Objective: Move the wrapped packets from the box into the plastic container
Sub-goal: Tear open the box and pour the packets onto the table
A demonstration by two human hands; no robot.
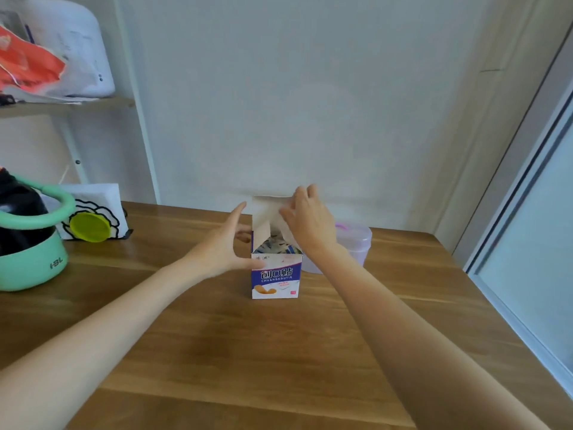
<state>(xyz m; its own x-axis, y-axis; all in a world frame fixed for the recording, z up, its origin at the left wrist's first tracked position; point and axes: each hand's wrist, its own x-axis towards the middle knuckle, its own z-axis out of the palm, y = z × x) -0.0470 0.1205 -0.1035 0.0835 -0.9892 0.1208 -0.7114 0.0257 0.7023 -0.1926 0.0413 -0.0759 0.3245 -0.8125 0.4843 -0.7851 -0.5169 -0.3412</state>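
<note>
While the box [276,276] stands upright on the table [217,352], steadied by the left hand [223,246] with straight fingers, its top flap [268,207] is pinched by the right hand [307,221]. Packets [277,246] are seen inside. The plastic container [356,243], apparently lidded, sits just behind. If the flap is tugged hard, the light box could be tipped and packets spilled.

wall [310,88]: plain white, evenly lit
table [248,352]: brown wood planks, set against the wall
shelf [65,105]: wooden board on white uprights, far left
window [533,228]: frosted glass in a pale frame, right side
</note>
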